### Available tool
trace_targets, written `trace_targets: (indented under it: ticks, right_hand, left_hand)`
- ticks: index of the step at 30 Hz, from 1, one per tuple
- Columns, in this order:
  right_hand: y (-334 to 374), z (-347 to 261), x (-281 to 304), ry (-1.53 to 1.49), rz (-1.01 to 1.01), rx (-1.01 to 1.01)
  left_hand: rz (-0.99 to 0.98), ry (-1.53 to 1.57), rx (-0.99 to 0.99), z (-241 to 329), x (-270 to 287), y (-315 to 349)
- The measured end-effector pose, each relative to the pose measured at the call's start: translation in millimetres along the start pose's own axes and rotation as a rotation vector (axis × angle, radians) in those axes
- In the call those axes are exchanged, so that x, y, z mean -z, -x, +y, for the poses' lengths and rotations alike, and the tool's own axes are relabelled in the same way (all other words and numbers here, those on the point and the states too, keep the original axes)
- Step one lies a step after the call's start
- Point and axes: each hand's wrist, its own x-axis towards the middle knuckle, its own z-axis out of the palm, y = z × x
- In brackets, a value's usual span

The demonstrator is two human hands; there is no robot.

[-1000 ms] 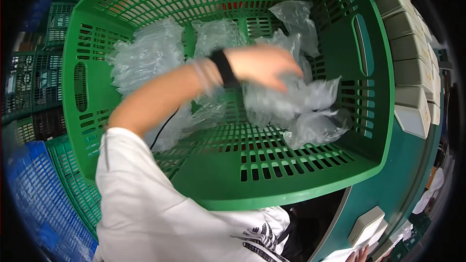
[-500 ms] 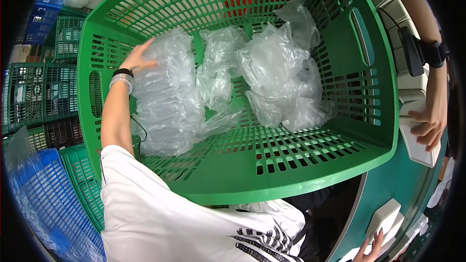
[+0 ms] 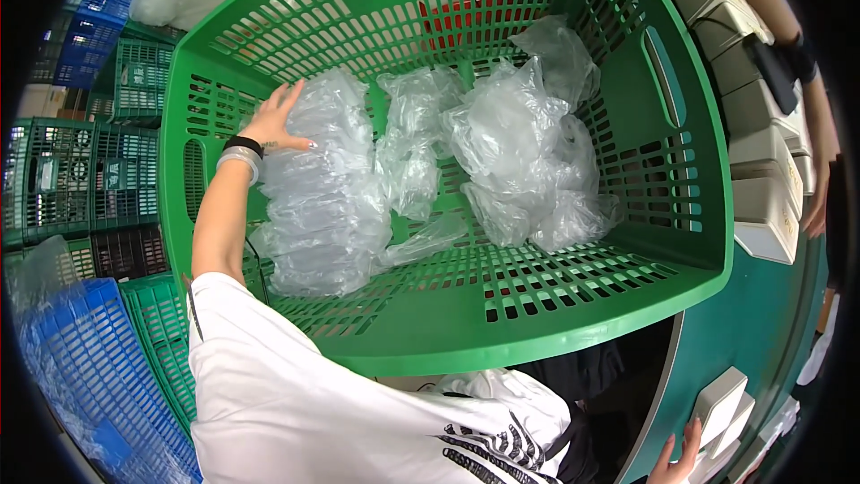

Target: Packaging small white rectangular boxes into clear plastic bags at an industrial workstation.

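A large green slotted basket (image 3: 466, 360) holds clear plastic-wrapped items. My left hand (image 3: 276, 124) reaches inside it, fingers spread, lying against a tight row of clear wrapped packs (image 3: 324, 188) at the basket's left side. Toward the middle lies a smaller clear plastic bundle (image 3: 414, 125), and right of that a looser heap of clear plastic bags (image 3: 515, 134). At the lower right edge, my right hand (image 3: 683, 459) is partly in view with fingers stretched out. Its fingertips are beside a small group of white boxes (image 3: 719, 405) on the green table; whether they touch cannot be seen.
Beyond the basket's right side, a row of white boxes (image 3: 761, 188) runs along the green table (image 3: 761, 305). A co-worker's arm (image 3: 788, 18) reaches down there, with a dark device at the wrist. Blue crates (image 3: 107, 367) and dark green crates (image 3: 90, 166) stand at the left.
The basket appears slightly farther right in view, my left hand staying on the packs. My right fingers sit lower beside the box. The co-worker's hand has moved behind the white boxes, which now stand together.
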Motion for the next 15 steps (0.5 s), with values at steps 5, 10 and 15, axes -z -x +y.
trace_targets:
  ticks: [5,10,15]
  right_hand:
    - [-7.5,-15.2,10.0,0.533,-0.151,-0.041]
    - [-2.1,-8.1,-3.7,0.253,-0.058,-0.051]
    - [14.0,7.4,-5.8,0.171,0.011,0.006]
  left_hand:
    - [-0.075,-0.102,0.030,8.5,-1.7,4.7]
    - [0.038,0.001,-0.025,-36.7,-30.9,-17.9]
    - [0.146,-0.118,-0.064,-17.6,-32.7,-7.0]
